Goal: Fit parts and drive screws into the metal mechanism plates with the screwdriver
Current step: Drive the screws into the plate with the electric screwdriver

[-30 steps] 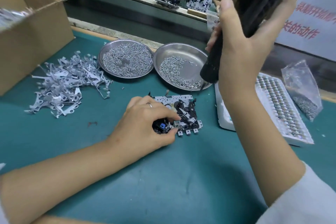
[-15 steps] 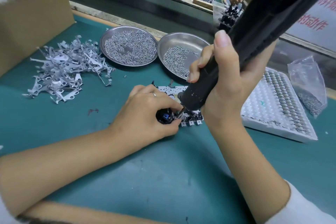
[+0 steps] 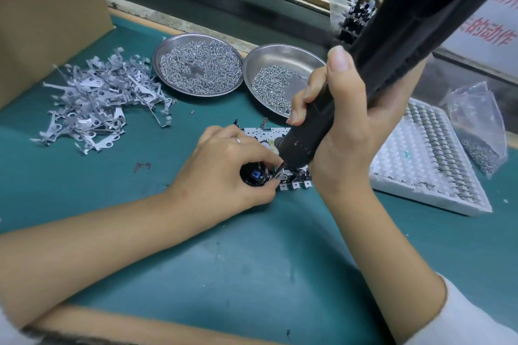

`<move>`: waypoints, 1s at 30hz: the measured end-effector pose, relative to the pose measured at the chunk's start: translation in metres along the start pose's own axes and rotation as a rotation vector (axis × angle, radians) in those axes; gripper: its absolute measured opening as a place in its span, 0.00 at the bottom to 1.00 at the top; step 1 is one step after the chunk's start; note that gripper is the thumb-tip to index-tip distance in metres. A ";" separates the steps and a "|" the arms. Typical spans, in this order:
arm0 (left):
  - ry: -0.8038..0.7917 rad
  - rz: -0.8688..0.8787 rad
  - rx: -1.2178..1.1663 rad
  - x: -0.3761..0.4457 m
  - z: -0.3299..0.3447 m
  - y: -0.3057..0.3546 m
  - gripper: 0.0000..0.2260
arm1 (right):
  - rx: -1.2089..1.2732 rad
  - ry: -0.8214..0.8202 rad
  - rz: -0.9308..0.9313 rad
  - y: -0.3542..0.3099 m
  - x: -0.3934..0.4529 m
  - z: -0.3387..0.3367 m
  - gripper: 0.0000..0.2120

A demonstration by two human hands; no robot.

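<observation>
Black screwdriver (image 3: 372,64) has come down from over the right dish of screws (image 3: 283,78), where it was 1 s ago, and its tip now sits on the mechanism plate (image 3: 280,137) just beside the left hand's fingertips (image 3: 276,161). Right hand (image 3: 344,126) is wrapped tight round the screwdriver barrel, thumb up along it. Left hand (image 3: 224,173) pinches a small part at the plate's near edge and presses the plate to the green bench (image 3: 252,274); same hold as 0.5 s ago. Plate lies flat mid-bench, in front of the 2 steel dishes; the left dish (image 3: 197,64) holds small metal bits, too fine to name. Judgement: screw pickup is done, driving stage is on, tip looks seated at the hole but the screw itself is hidden under the tip. Pile of stamped metal parts (image 3: 98,101) left of the dishes, cardboard box (image 3: 47,14) behind it. White tray (image 3: 431,165) of small parts to the right, plastic bag (image 3: 479,131) beside it. Risk: angled tool could slip off toward the left fingers.
</observation>
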State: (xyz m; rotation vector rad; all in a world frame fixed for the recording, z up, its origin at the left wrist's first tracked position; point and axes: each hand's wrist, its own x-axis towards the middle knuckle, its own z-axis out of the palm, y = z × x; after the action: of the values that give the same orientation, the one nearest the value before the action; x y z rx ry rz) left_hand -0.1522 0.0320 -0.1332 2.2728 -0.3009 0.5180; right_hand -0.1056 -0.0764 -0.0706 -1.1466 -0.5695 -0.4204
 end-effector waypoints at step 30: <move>-0.030 -0.051 0.012 -0.002 -0.001 0.004 0.10 | -0.002 -0.046 0.079 0.009 0.010 -0.016 0.13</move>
State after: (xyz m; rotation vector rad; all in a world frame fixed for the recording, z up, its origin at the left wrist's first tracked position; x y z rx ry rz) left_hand -0.1554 0.0307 -0.1307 2.2957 -0.2549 0.4613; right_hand -0.0892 -0.0886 -0.0756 -1.1792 -0.5624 -0.3279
